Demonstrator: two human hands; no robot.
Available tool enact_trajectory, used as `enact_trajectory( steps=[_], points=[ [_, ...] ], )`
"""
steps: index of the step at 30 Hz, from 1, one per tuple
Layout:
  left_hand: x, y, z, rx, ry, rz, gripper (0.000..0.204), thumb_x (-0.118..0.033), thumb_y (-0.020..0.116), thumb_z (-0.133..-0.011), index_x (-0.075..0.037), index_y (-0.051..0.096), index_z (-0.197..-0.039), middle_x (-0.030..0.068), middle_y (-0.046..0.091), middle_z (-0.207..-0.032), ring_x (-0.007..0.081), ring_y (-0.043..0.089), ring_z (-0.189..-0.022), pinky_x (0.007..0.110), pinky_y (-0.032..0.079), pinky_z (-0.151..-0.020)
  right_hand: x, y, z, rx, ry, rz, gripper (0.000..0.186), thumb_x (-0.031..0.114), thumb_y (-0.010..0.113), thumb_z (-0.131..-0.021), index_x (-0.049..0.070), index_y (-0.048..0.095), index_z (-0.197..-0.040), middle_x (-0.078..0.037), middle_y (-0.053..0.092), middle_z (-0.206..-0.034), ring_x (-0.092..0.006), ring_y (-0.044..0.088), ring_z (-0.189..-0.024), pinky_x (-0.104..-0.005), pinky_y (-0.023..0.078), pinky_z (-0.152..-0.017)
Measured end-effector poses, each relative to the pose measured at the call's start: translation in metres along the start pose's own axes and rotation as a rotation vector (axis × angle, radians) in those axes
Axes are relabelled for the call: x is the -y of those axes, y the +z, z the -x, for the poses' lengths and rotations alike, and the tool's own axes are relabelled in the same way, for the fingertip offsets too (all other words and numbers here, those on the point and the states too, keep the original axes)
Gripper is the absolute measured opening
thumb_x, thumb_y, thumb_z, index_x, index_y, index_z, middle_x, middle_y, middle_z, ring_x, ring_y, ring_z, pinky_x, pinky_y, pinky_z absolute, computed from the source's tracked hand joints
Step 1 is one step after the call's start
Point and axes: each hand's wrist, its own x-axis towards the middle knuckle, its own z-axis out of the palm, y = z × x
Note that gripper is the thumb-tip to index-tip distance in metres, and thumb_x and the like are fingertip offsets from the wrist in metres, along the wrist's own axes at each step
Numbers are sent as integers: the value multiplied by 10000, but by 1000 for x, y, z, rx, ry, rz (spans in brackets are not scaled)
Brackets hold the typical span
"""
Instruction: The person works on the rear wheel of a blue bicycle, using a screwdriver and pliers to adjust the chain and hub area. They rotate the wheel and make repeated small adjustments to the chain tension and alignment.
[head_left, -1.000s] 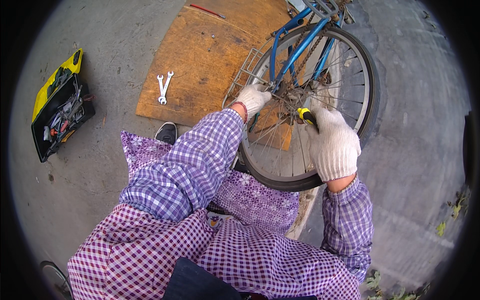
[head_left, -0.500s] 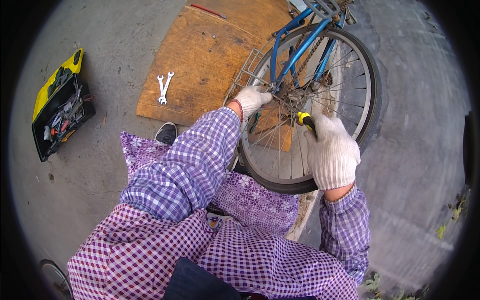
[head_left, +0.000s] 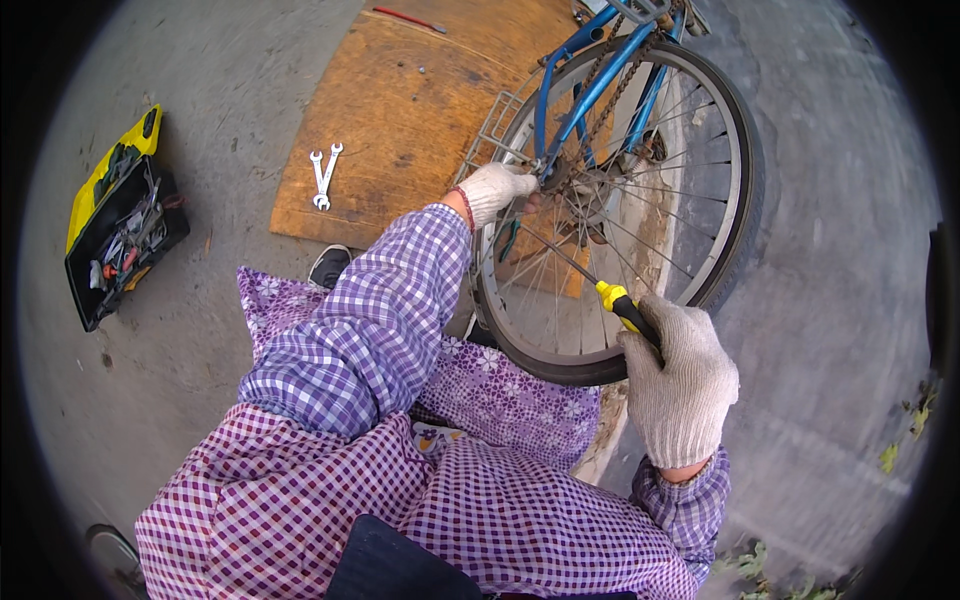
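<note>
My right hand (head_left: 685, 375), in a white knit glove, is wrapped round the black-and-yellow handle of a screwdriver (head_left: 612, 297). Its thin shaft slants up and left across the spokes of a bicycle wheel (head_left: 742, 190); whether the tip touches anything I cannot tell. My left hand (head_left: 497, 193), gloved too, has its fingers curled at the wheel's left side, by the hub and the lower end of the blue frame (head_left: 592, 98). What those fingers pinch is hidden. A rusty chain (head_left: 603, 80) runs along the frame.
Two crossed open-end wrenches (head_left: 324, 176) and a thin red rod-shaped tool (head_left: 408, 19) lie on a worn wooden board (head_left: 400, 130). An open black-and-yellow toolbox (head_left: 128, 225) full of tools stands at the left. A wire rack (head_left: 493, 128) juts out beside the wheel.
My right hand has drawn back down and to the right with the screwdriver, and more of its shaft shows. My left hand has shifted slightly left, still near the hub.
</note>
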Motion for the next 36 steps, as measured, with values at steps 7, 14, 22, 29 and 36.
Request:
enact_trajectory(
  steps=[7,14,22,29,36],
  points=[
    [-4,-6,-2,41,-74,140,256,-164,561,-1078,36,624,-1224,177,741,-1070,252,752,-911,396,644,-838,26,54,44,382,72,-80,313,253,775,-878,85,740,-1140,-160,713,-933,-341,724,-772,-419,579,-654],
    [-2,5,0,64,-77,211,245,-117,563,-1057,58,633,-1215,207,735,-1080,277,750,-961,419,638,-858,39,146,85,342,320,-387,348,277,730,-933,61,716,-1205,-198,729,-1073,-372,732,-947,-431,589,-817],
    [-4,12,-11,105,-24,137,319,-161,597,-1065,61,595,-1294,187,729,-1147,267,740,-1015,407,622,-932,25,219,92,459,525,-668,386,321,647,-981,49,696,-1252,-224,720,-1189,-401,681,-1122,-472,524,-975],
    [-16,12,9,109,11,187,366,-147,662,-1033,61,586,-1325,170,734,-1150,247,737,-1032,392,616,-919,41,232,86,473,832,-889,466,299,659,-960,14,676,-1328,-211,746,-1140,-333,726,-1040,-399,561,-885],
    [-20,11,6,50,-13,167,349,-185,699,-1017,45,624,-1269,142,740,-1105,192,736,-965,356,628,-837,61,260,73,510,1176,-1532,521,126,625,-985,-88,522,-1448,-147,692,-1141,-182,683,-878,-304,547,-663]
  ],
)
